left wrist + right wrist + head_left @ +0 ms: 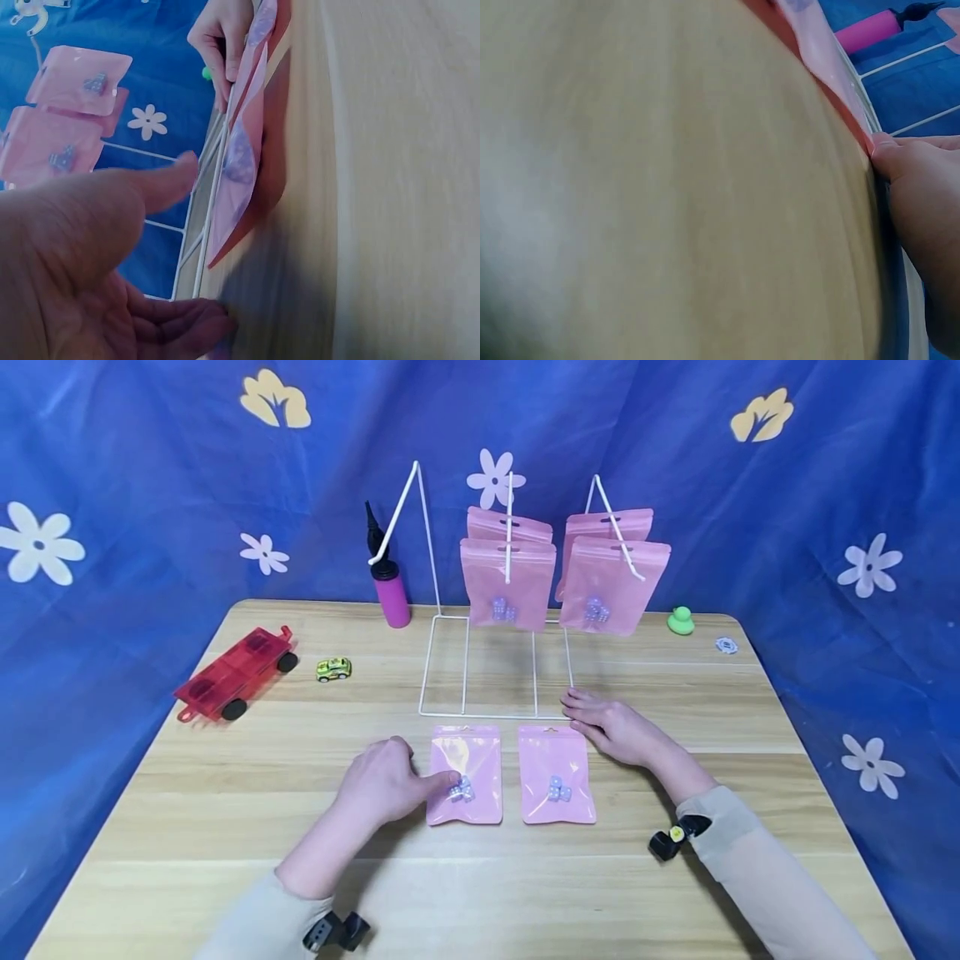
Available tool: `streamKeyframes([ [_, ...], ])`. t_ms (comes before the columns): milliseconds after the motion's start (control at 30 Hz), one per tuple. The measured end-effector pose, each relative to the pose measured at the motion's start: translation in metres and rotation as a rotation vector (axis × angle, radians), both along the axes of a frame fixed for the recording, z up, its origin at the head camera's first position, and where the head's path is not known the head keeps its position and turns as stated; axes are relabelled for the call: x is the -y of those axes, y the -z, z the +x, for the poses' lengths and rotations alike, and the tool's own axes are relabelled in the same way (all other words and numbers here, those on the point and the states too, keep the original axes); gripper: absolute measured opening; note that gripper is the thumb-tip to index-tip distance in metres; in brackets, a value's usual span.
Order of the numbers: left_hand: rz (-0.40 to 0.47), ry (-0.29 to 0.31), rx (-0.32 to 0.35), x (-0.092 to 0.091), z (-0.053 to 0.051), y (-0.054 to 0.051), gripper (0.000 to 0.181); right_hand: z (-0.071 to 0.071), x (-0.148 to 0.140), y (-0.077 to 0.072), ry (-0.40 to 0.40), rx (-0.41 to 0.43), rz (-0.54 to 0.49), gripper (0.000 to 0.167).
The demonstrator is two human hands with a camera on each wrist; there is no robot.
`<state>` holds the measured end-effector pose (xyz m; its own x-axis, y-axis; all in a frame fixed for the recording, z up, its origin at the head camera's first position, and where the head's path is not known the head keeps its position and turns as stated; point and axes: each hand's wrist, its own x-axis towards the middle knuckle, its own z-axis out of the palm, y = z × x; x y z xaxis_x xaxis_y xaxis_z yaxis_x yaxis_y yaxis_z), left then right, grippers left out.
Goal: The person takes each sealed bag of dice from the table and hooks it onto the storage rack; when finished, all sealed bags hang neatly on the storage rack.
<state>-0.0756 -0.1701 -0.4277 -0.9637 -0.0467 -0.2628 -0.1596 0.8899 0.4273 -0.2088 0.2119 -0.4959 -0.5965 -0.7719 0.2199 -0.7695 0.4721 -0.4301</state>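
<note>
Two pink zip bags with small dice lie flat on the table, the left bag point(483, 760) and the right bag point(553, 756). My left hand point(386, 781) is at the left bag's left side, its thumb reaching over the dice; in the left wrist view the thumb and fingers of the left hand point(82, 247) are spread apart with nothing between them. At the white wire rack's front right corner is my right hand point(611, 727), fingers extended beside the right bag's top corner. In the right wrist view the right hand point(922, 187) has its fingertips at a bag's edge.
Behind the flat bags stands the white rack point(465, 716), with several pink bags point(510, 577) hanging from its middle and right hooks. A red wagon point(238, 675), a small toy car point(333, 669) and a purple pump point(392, 597) are left; a green duck point(681, 622) and a chip point(726, 645) right.
</note>
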Motion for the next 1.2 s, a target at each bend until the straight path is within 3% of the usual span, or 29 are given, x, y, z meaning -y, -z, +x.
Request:
streamKeyframes([
  [167, -0.016, -0.024, 0.01, -0.006, -0.002, 0.004, 0.062, -0.001, -0.002, 0.001, -0.013, -0.005, 0.005, 0.034],
  [567, 0.023, -0.049, 0.043, -0.014, -0.006, 0.012, 0.028, -0.001, 0.001, 0.002, 0.019, 0.016, -0.045, 0.032],
  [700, 0.013, -0.042, 0.061, -0.017, -0.007, 0.012, 0.024, 0.0, 0.002, 0.005, 0.028, 0.007, -0.074, 0.031],
  [800, 0.004, -0.032, 0.069, -0.019, -0.007, 0.011, 0.034, 0.001, 0.002, 0.006, 0.031, -0.006, -0.099, 0.03],
  [967, 0.009, -0.008, 0.027, -0.02, -0.005, 0.012, 0.046, 0.001, 0.004, 0.008, 0.041, -0.014, -0.117, 0.029],
  [1200, 0.003, -0.009, -0.07, -0.019, 0.0, 0.018, 0.029, 0.001, 0.006, 0.01, 0.087, 0.009, -0.151, 0.027],
])
